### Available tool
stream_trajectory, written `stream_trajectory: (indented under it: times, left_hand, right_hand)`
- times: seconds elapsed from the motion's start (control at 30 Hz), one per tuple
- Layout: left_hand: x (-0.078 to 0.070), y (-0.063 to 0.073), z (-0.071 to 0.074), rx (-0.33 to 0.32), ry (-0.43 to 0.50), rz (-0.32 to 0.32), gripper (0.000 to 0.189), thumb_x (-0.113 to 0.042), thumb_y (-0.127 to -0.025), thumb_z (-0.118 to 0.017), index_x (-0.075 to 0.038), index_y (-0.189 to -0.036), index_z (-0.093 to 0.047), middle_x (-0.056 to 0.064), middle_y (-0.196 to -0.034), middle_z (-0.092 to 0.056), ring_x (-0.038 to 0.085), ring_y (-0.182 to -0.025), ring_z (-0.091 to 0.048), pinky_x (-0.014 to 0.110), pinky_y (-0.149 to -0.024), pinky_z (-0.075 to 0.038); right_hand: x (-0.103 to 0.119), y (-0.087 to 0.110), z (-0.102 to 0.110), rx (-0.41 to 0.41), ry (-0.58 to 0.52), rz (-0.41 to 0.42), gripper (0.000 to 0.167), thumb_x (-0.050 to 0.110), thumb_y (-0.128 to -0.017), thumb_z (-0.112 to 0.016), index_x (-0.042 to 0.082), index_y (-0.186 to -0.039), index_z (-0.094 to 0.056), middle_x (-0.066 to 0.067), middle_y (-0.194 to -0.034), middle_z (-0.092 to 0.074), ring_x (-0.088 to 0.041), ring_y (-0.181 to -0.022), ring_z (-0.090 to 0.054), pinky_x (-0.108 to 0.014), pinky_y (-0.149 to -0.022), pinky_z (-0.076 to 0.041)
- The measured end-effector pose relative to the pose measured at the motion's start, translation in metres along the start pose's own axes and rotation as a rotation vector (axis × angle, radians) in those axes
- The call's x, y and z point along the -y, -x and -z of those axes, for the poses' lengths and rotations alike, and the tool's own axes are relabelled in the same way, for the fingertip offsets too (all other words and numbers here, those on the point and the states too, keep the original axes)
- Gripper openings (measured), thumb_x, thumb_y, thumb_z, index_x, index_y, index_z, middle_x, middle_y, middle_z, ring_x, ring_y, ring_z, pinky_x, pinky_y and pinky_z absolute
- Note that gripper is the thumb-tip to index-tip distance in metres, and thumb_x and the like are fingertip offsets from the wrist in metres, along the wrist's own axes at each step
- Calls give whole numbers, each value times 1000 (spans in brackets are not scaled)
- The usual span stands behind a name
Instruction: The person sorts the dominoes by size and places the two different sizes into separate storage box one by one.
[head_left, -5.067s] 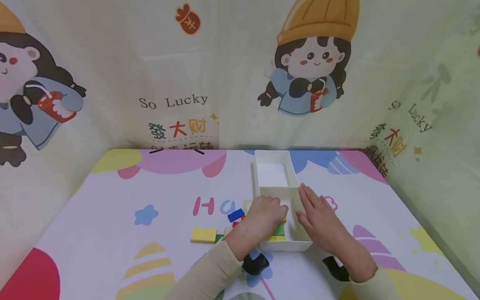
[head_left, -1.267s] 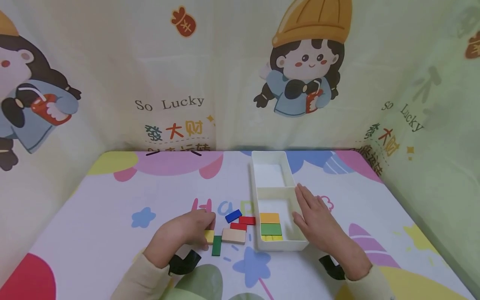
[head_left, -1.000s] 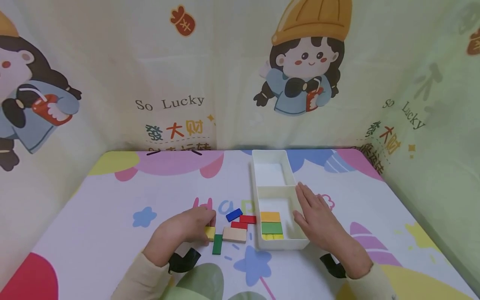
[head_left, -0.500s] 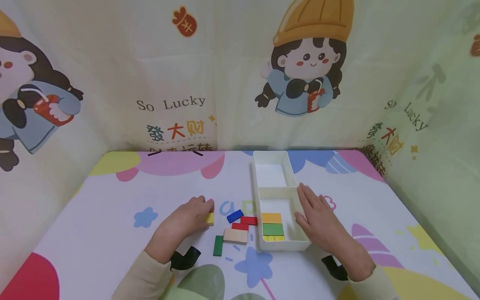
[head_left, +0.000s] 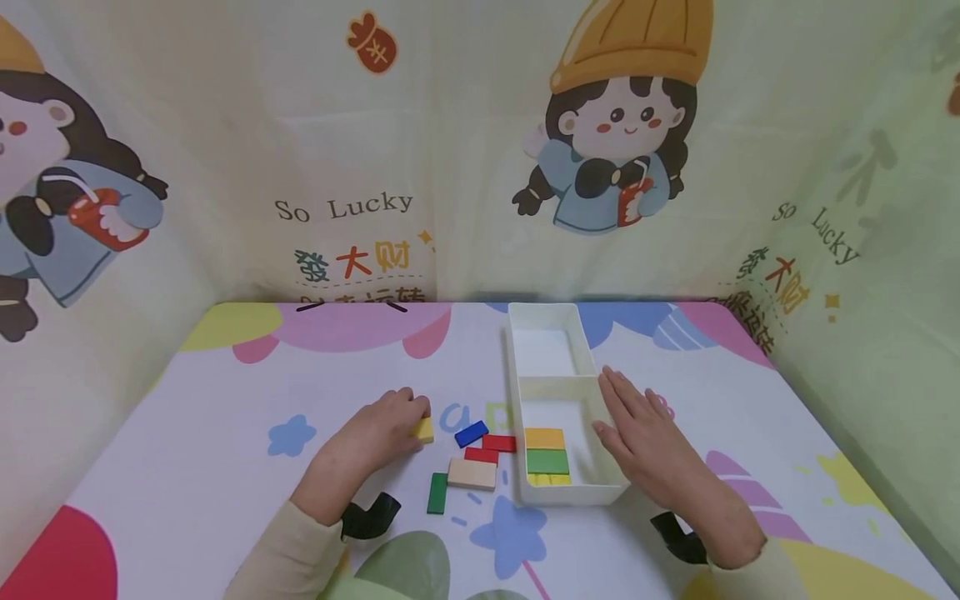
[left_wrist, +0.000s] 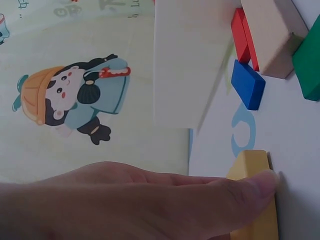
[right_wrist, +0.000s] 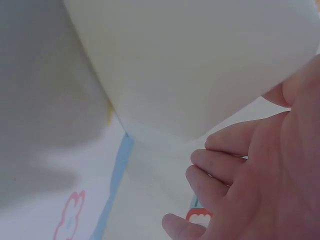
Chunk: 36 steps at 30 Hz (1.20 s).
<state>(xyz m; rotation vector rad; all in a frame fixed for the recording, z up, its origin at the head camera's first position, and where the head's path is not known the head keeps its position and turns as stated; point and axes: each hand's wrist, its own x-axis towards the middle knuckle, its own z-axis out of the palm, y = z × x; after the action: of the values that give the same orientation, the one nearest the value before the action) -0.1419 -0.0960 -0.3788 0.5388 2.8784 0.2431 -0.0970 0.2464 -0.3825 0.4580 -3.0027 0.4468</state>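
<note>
Left of the box, my left hand [head_left: 378,432] pinches a yellow rectangular block [left_wrist: 250,165], thumb on its near face. Most of that block is hidden behind the hand in the head view. My right hand [head_left: 648,442] lies with fingers straight along the right wall of a white two-compartment box [head_left: 573,495]. Inside the near compartment, an orange block [head_left: 544,438], a green block [head_left: 547,462] and yellow pieces [head_left: 549,480] line the left side. In the right wrist view, the right hand's fingers [right_wrist: 215,165] hold nothing beside the box wall [right_wrist: 190,65].
Between the left hand and the box lie a blue block [head_left: 472,434], two red blocks [head_left: 482,456], a beige block [head_left: 472,474] and a dark green block [head_left: 437,493]. A patterned cloth [head_left: 480,150] hangs behind the table [head_left: 187,467].
My left hand has gone from the box leftward to the yellow block, gripped it and slid or carried it away from the dark green block, toward the far side. The right hand stays at the box.
</note>
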Motion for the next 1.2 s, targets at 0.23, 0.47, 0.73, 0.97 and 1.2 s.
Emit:
stream_trajectory:
  times: [0.23, 0.47, 0.73, 0.97, 1.2]
  left_hand:
    - [-1, 0, 0, -24, -14, -15, 36, -17, -82, -81, -8, -113, -65, 7, -98, -59, 19, -88, -53, 36, -84, -56]
    - [-3, -2, 1, -61, -15, -46, 34, -16, -83, -80, -8, -112, -65, 7, -97, -59, 19, -87, -53, 35, -81, -55]
    - [-19, -13, 11, -98, -13, -80, 39, -21, -84, -80, -8, -117, -66, 7, -100, -61, 18, -91, -55, 35, -83, -57]
    - [-34, -15, 21, -128, 11, -119, 41, -21, -83, -81, -9, -119, -67, 7, -102, -62, 17, -91, -56, 32, -81, -58]
    - [-52, -20, 31, -155, 32, -185, 42, -21, -84, -80, -10, -123, -66, 8, -107, -63, 17, -94, -57, 31, -81, -58]
  right_hand:
    - [-4, -1, -5, -7, 26, 0, 67, 33, -103, -49, 3, -156, -22, -15, -165, -20, -38, -150, -22, -65, -117, -18]
    - [-3, -2, -9, -3, 36, 4, 67, 31, -102, -50, 3, -156, -23, -15, -165, -21, -37, -150, -23, -64, -118, -18]
    - [-3, -2, -12, -9, 41, 7, 66, 30, -102, -51, 1, -155, -25, -16, -164, -22, -37, -150, -24, -64, -118, -19]
    - [-2, -1, -14, -5, 27, -3, 67, 30, -102, -51, 1, -155, -24, -16, -164, -22, -38, -150, -24, -64, -118, -19]
    - [-4, 0, -13, -22, 29, 8, 66, 29, -102, -51, -1, -155, -25, -17, -164, -22, -39, -149, -24, -64, -117, -20]
